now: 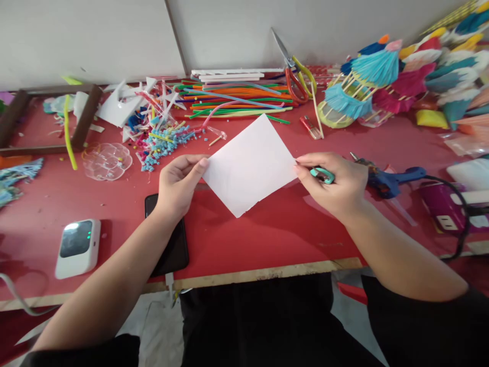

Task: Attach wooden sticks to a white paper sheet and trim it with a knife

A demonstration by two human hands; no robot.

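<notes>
A square sheet of white paper point(250, 165) is held up over the table, turned so that its corners point up, down and sideways. My left hand point(179, 184) pinches its left corner between thumb and fingers. At the opposite corner, my right hand point(336, 186) pinches the sheet with thumb and fingertips. A small teal-handled tool point(323, 175) is also tucked in the right hand; its kind is mostly hidden by the fingers. The sheet's lower right edge looks slightly uneven. Partly under the left forearm lies a black phone point(173, 250).
Behind the paper lie coloured pipe cleaners point(240, 97), scissors point(294, 71) and a heap of light-blue bits point(164, 142). A blue glue gun point(389, 181) rests right of my hand, near paper umbrellas point(376, 69). A white device point(78, 248) and a clear plastic dish point(107, 161) stand left.
</notes>
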